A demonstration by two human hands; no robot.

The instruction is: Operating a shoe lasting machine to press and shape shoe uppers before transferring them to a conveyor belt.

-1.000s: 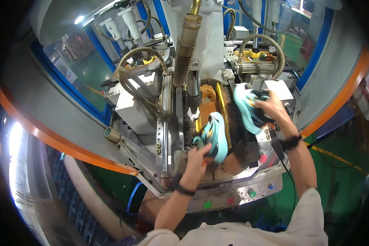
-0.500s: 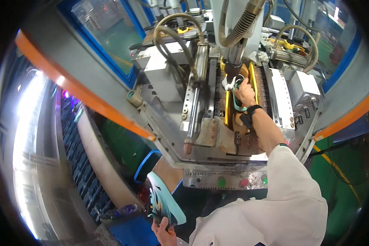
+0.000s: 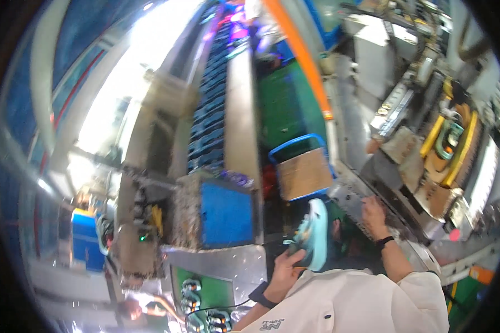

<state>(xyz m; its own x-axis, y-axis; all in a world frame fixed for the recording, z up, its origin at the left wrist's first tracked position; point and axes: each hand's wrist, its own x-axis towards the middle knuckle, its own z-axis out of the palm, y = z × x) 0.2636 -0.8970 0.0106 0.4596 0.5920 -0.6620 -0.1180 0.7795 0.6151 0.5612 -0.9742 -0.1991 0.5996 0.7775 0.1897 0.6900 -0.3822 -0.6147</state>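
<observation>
My left hand (image 3: 286, 270) is closed around a sneaker (image 3: 315, 236) with a pale turquoise sole, held upright by its heel end in front of my body. My right hand (image 3: 374, 217) is at the machine's front metal panel (image 3: 347, 194), its fingers slightly bent and blurred, with nothing visible in them. Whether it presses a button there I cannot tell. A second sneaker (image 3: 449, 140) sits in the machine between two yellow side bars (image 3: 462, 147).
A blue-framed cart with a brown board (image 3: 304, 173) stands left of the machine. Farther left are a conveyor (image 3: 208, 119) and a blue box (image 3: 225, 213). Several sneakers (image 3: 191, 299) lie on a green surface at lower left, near another person's arm (image 3: 166, 308).
My view has swung left. My right hand has left the sneaker in the machine and come down to the front panel. My left hand still holds its sneaker.
</observation>
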